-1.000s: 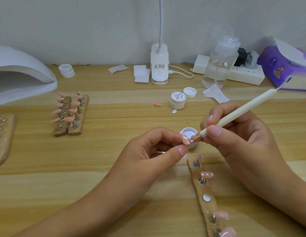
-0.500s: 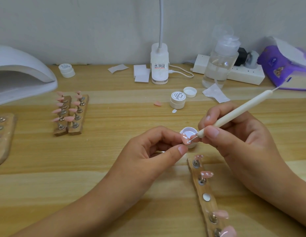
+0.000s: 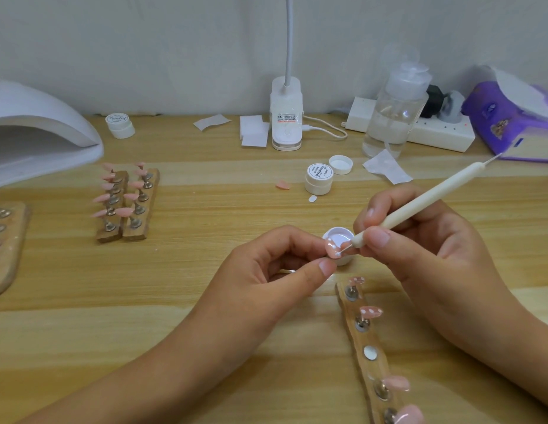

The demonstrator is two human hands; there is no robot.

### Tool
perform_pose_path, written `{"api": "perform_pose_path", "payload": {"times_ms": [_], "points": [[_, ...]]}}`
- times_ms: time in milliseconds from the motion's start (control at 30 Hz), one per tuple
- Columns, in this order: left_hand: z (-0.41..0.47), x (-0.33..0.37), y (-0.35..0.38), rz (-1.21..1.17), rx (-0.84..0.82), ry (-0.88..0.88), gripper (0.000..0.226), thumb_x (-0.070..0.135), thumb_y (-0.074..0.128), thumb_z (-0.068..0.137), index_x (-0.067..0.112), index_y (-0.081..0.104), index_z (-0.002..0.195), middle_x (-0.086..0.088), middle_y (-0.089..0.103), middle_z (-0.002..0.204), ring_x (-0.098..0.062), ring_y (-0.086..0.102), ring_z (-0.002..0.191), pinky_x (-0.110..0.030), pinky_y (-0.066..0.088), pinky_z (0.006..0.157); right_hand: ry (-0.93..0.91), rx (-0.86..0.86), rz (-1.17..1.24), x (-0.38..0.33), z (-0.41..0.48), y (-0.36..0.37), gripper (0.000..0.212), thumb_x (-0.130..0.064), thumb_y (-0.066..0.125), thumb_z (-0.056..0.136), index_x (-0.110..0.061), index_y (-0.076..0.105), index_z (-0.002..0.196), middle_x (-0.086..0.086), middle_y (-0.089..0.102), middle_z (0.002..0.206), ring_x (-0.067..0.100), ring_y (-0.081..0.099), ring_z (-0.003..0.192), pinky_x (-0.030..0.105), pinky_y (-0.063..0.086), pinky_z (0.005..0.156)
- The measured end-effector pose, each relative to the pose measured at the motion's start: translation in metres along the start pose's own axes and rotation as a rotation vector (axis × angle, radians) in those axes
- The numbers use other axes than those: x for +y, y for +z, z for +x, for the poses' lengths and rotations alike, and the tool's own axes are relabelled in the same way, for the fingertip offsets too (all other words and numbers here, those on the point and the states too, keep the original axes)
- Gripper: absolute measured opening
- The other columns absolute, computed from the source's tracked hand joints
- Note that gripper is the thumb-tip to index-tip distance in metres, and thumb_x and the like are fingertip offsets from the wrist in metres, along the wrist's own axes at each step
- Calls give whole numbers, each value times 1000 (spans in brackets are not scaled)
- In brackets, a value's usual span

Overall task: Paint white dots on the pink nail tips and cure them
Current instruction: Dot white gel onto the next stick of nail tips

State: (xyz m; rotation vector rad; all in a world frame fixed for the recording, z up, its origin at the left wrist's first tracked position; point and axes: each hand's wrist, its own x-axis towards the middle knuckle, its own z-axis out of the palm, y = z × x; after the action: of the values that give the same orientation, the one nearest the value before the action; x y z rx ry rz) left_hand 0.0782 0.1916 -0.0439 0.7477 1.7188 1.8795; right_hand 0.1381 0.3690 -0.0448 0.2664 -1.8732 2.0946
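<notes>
Two hands close together, forearms reaching in from below.
The left hand (image 3: 275, 270) pinches a pink nail tip (image 3: 332, 250) between thumb and curled forefinger; the right hand (image 3: 435, 255) grips a dotting tool (image 3: 419, 203) like a pencil.

This looks like a small nail-art work desk, more a home or hobby corner than a salon. A pale wooden tabletop (image 3: 211, 215) stands against a plain grey-white wall (image 3: 144, 50). On it are a white dome-shaped nail curing lamp (image 3: 37, 133), wooden display stands (image 3: 127, 206) carrying pink nail tips (image 3: 101, 198) on metal pegs, small white gel pots (image 3: 319, 179), a clear pump bottle (image 3: 395, 114) and cut white wipes (image 3: 253, 134). A gooseneck desk lamp (image 3: 286, 117), a white power strip (image 3: 441, 136) and a purple tissue pack (image 3: 511, 117) line the back edge.
</notes>
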Motion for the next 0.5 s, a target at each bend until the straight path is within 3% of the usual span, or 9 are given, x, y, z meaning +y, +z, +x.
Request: {"api": "perform_pose_path", "payload": {"times_ms": [500], "points": [[1,-1,0,4,11,-8,11,22,68,75,28,74,81,10,69,77,-5,60,77,-20,48,74,-1,-10,7,0,1,-1,16,-31,76,79,-25,65,88,-6,65,78,9,64,76,21,52,75]]}}
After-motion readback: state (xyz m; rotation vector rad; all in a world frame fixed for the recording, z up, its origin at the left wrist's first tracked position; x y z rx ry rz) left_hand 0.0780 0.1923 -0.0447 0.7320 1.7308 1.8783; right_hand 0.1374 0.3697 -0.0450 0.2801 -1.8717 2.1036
